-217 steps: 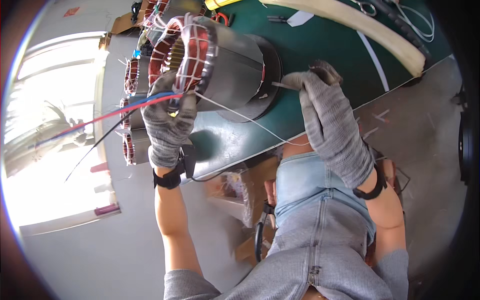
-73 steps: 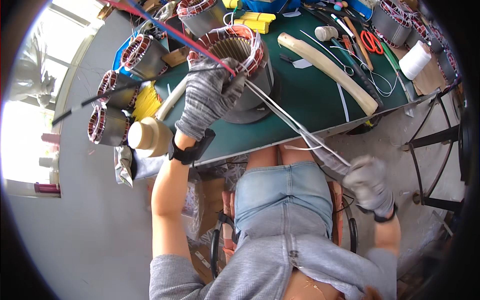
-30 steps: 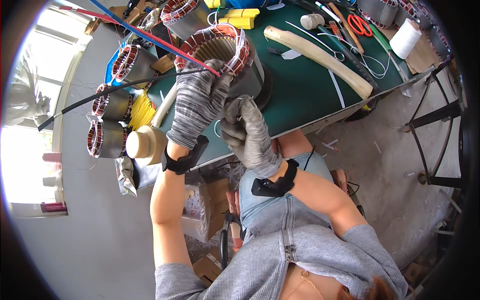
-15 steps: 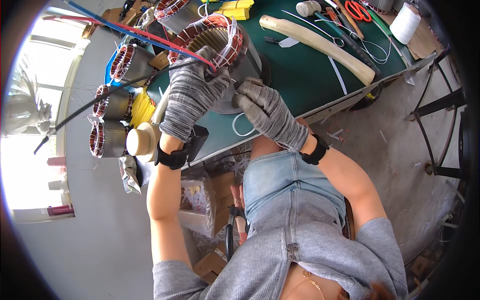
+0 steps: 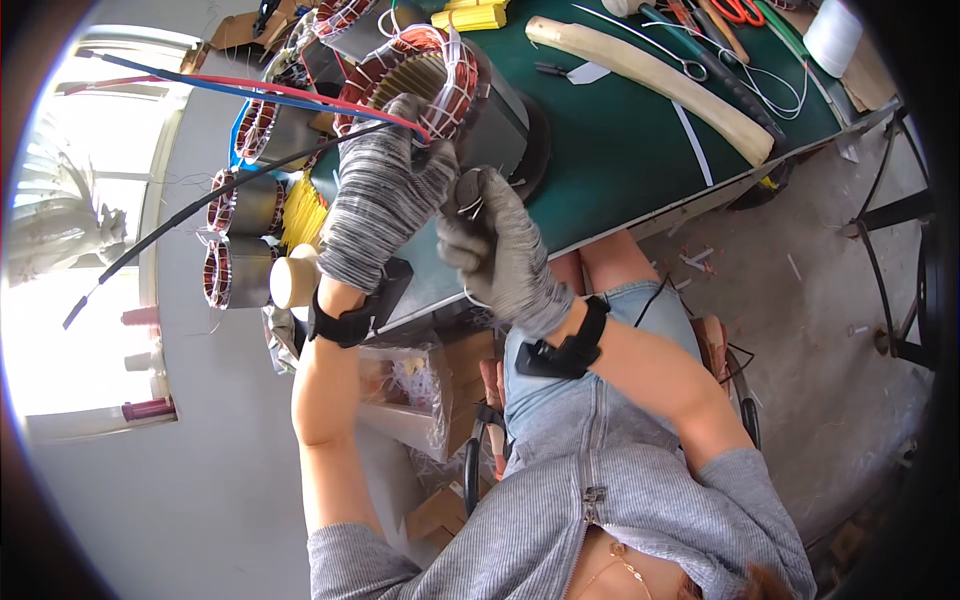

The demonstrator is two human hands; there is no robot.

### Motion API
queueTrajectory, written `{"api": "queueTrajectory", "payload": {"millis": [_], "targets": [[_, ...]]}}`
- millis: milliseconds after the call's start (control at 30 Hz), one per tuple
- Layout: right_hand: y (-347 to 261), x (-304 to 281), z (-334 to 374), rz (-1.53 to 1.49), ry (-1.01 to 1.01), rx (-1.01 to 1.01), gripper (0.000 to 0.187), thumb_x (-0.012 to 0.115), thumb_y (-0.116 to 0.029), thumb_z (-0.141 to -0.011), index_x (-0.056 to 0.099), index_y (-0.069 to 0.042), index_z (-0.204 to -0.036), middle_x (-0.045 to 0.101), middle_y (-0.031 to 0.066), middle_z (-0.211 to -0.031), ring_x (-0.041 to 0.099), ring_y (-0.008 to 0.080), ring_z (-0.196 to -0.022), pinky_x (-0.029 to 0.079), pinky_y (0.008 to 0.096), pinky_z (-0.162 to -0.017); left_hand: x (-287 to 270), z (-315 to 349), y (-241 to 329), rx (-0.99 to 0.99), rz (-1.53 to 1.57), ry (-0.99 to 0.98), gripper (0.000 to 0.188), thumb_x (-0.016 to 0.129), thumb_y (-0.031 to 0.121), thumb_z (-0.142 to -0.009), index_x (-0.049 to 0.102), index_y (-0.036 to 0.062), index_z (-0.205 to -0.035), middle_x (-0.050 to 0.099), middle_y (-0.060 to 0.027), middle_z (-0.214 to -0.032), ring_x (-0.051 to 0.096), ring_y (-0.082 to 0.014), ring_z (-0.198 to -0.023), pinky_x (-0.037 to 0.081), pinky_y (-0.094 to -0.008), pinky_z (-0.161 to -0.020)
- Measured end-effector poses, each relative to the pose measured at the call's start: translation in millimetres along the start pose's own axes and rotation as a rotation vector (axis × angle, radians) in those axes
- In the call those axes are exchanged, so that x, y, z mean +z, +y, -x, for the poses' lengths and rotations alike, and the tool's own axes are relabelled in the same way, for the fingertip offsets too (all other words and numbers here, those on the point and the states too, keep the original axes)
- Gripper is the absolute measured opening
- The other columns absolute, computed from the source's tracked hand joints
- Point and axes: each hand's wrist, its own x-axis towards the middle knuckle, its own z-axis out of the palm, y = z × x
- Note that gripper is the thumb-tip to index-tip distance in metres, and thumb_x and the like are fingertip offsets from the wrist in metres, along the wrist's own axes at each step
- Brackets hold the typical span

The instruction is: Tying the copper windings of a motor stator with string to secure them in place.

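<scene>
Grey knit gloves cover both hands. The left hand [image 5: 385, 205] presses curled fingers on the stator [image 5: 435, 85] rim at upper centre of the frame. The right hand [image 5: 500, 250], just below, pinches a small tool [image 5: 468, 190]; its tip is hard to make out. Copper windings with white lacing fill the stator, standing on the green table [image 5: 620, 140].

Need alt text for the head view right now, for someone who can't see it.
Two grey-gloved hands work at a motor stator with copper windings on a green table: the left hand grips its front rim by the red and blue leads, the right hand pinches something small just beside it. More stators sit to the left.
</scene>
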Motion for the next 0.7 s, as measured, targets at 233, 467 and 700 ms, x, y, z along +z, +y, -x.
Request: {"api": "queueTrajectory", "payload": {"millis": [233, 467, 700], "targets": [[-12, 13, 8, -0.386, 0.064, 0.123, 0.023, 0.044, -0.027, -0.095, 0.05, -0.013, -0.078, 0.049, -0.0015, -0.077, 0.03, 0.0046, -0.048, 0.026, 0.0167, -0.04, 0, -1, -3, 0.17, -0.006, 0.078, 0.034, 0.06, 0.017, -0.083, 0.053, 0.0031, -0.113, 0.059, -0.0155, -0.09, 0.058, -0.0284, -0.078, 0.048, -0.0368, -0.07], [-22, -7, 11, -0.24, 0.046, 0.166, 0.02, 0.048, -0.028, -0.092, 0.053, -0.012, -0.08, 0.053, -0.0022, -0.079, 0.031, 0.0051, -0.048, 0.028, 0.0174, -0.042, -4, 10, -27, 0.195, 0.005, 0.012, 0.035, 0.062, 0.009, -0.08, 0.053, 0.0058, -0.114, 0.057, -0.0154, -0.099, 0.057, -0.0291, -0.089, 0.047, -0.0367, -0.079], [6, 8, 5, -0.316, 0.127, 0.141, 0.022, 0.046, -0.027, -0.094, 0.052, -0.012, -0.079, 0.049, -0.0019, -0.075, 0.027, 0.0059, -0.049, 0.023, 0.0175, -0.041, 0, 8, -25, 0.353, -0.014, 0.153, 0.032, 0.063, 0.009, -0.08, 0.054, 0.0043, -0.11, 0.058, -0.0155, -0.099, 0.059, -0.0298, -0.088, 0.048, -0.0366, -0.077]]}}
